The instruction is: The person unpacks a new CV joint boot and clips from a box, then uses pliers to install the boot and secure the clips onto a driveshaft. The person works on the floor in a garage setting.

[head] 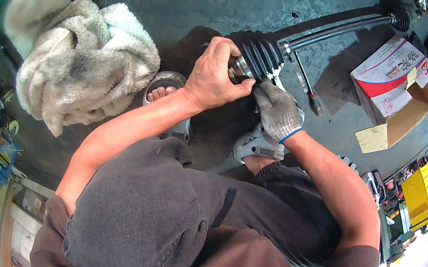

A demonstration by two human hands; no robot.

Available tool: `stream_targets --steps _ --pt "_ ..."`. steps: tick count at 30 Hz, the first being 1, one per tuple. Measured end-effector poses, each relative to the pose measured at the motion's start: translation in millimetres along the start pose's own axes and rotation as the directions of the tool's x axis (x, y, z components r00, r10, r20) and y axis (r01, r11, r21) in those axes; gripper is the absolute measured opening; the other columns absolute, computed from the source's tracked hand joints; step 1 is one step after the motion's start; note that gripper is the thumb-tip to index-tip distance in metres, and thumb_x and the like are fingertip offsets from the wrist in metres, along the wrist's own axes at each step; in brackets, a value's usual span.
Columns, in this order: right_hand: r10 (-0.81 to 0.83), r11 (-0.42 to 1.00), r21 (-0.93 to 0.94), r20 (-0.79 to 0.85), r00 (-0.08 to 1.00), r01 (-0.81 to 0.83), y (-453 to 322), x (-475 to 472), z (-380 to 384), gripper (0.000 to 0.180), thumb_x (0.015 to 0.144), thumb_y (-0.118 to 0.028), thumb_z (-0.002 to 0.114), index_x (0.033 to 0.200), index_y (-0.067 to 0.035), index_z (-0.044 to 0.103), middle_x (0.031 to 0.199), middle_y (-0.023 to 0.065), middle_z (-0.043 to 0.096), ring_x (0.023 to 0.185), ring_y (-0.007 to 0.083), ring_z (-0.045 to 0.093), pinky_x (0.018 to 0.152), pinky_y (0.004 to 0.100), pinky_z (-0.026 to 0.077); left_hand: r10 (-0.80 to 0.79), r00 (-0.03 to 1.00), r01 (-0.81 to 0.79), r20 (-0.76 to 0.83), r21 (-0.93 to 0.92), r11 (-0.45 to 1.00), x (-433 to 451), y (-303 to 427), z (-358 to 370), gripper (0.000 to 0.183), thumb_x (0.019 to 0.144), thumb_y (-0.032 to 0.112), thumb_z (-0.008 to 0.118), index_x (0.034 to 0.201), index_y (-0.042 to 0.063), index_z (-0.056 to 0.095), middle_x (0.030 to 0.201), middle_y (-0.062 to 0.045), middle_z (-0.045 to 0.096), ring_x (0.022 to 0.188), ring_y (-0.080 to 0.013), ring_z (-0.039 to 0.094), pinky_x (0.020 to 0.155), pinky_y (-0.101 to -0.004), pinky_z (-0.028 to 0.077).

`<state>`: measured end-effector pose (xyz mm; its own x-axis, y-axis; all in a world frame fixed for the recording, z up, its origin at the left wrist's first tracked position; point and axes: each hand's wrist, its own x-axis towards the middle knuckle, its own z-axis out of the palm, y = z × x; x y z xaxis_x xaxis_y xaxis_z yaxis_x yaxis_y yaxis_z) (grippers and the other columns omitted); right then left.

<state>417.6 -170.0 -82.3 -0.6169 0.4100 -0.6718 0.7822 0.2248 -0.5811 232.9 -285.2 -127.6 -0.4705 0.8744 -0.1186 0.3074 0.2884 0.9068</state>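
Observation:
A drive axle shaft [337, 31] with a black ribbed rubber boot [261, 60] slants up to the right. My bare left hand [217, 74] grips the shiny metal joint housing [239, 70] at its near end, thumb below and fingers over the top. My right hand [279, 112], in a grey knit glove, has its fingers curled at the lower edge of the boot's wide end. Whether they pinch something there is hidden. A silver plier-like tool [277, 77] shows partly behind the glove. Beside the boot is a screwdriver [315, 103] with a dark and red handle.
A crumpled, stained fleece cloth [89, 66] lies at the left. To the right an opened cardboard box [395, 79] bears writing. My sandalled feet [164, 89] are just below the hands. A yellow bin [422, 194] and assorted tools line the right edge.

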Motion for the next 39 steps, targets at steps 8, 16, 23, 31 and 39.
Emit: stream_targets --steps 8,16,23,31,39 --pt "-0.051 0.998 -0.027 -0.098 0.994 0.048 -7.2 2.8 4.1 0.03 0.105 -0.025 0.064 0.116 0.0 0.075 0.11 0.0285 0.074 0.107 0.0493 0.07 0.089 0.0546 0.055 -0.111 0.994 0.112 0.023 -0.031 0.993 13.6 -4.5 -15.0 0.049 0.073 0.021 0.093 0.11 -0.001 0.07 0.102 -0.014 0.07 0.091 -0.0283 0.074 0.084 -0.0391 0.061" --pt "0.042 0.999 0.011 -0.163 0.986 -0.041 -43.2 15.5 3.4 0.03 0.106 -0.027 0.06 0.111 -0.002 0.076 0.102 0.028 0.074 0.102 0.05 0.071 0.087 0.0571 0.055 -0.155 0.988 0.155 0.004 -0.088 0.984 20.2 -20.7 -26.2 0.044 0.083 0.026 0.091 0.115 0.0 0.077 0.103 -0.014 0.078 0.09 -0.0271 0.078 0.084 -0.0369 0.062" --pt "0.055 0.998 0.001 -0.196 0.979 -0.056 -58.0 20.3 3.8 0.029 0.106 -0.025 0.058 0.107 -0.001 0.076 0.1 0.0285 0.074 0.102 0.0495 0.071 0.087 0.0574 0.055 -0.135 0.99 0.135 0.025 0.025 0.991 22.6 -10.7 -32.9 0.045 0.089 0.03 0.088 0.12 -0.001 0.076 0.105 -0.016 0.081 0.091 -0.0248 0.079 0.081 -0.037 0.062" --pt "0.137 0.978 0.172 -0.111 0.984 -0.116 -63.8 24.4 1.3 0.032 0.107 -0.026 0.058 0.113 0.0 0.075 0.096 0.0258 0.075 0.094 0.0455 0.073 0.083 0.0531 0.056 -0.252 0.967 0.254 0.046 -0.056 0.965 33.0 -15.7 -36.0 0.044 0.091 0.034 0.085 0.116 -0.001 0.079 0.097 -0.018 0.082 0.086 -0.0254 0.08 0.079 -0.0357 0.061" --pt "0.208 0.911 0.369 -0.02 0.978 -0.186 -62.9 15.1 -8.2 0.042 0.106 -0.026 0.063 0.134 0.003 0.071 0.095 0.018 0.076 0.084 0.0257 0.073 0.079 0.0404 0.056 -0.283 0.958 0.285 0.035 -0.114 0.952 41.2 -25.1 -39.5 0.04 0.093 0.035 0.082 0.113 0.0 0.082 0.097 -0.018 0.082 0.086 -0.0242 0.081 0.079 -0.0341 0.061"
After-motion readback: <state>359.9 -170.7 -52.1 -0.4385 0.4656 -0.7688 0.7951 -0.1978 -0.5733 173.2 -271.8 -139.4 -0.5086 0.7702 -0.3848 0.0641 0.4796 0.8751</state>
